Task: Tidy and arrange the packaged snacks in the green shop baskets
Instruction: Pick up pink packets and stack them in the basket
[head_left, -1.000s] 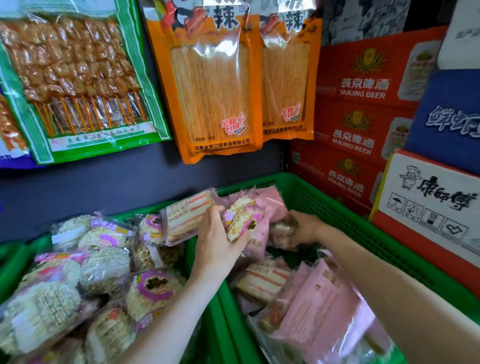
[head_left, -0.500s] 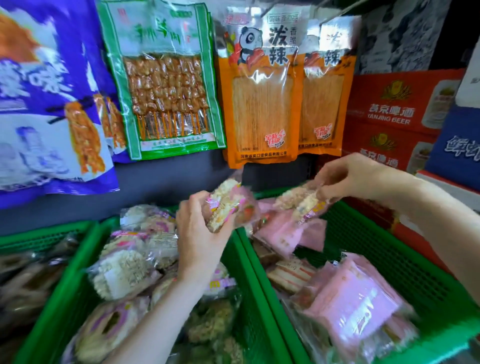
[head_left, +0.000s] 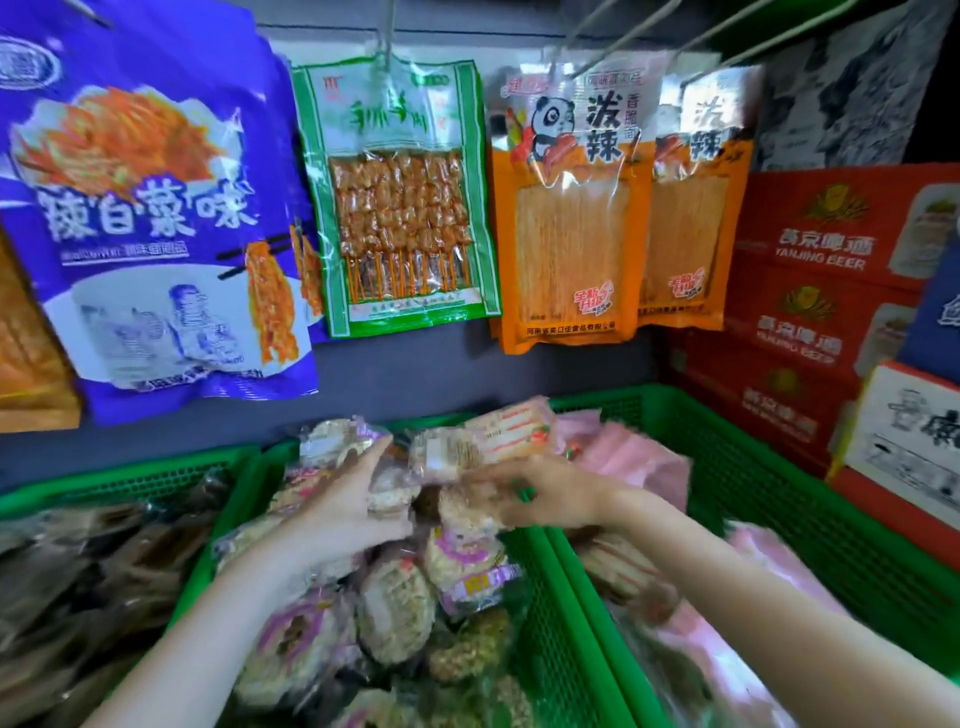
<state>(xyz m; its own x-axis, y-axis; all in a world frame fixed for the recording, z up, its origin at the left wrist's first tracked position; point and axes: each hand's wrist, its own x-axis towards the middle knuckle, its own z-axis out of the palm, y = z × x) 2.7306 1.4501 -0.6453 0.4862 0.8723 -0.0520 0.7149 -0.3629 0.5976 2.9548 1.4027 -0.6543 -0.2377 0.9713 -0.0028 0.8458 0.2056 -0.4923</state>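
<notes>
Your left hand (head_left: 348, 512) lies flat, steadying the rice cakes (head_left: 395, 613); your right hand (head_left: 545, 493) pinches 1 packet (head_left: 447, 457), likely to place it in the middle basket (head_left: 566, 639).

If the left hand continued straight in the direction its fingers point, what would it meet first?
Probably the round snack packs piled at the back of the middle basket; the left hand already touches them. Depth is unclear.

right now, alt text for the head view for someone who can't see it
Both hands work over the middle green basket of puffed rice snack packs: the left hand rests on the pile, the right hand grips a pack. Pink packs fill the right basket.
</notes>
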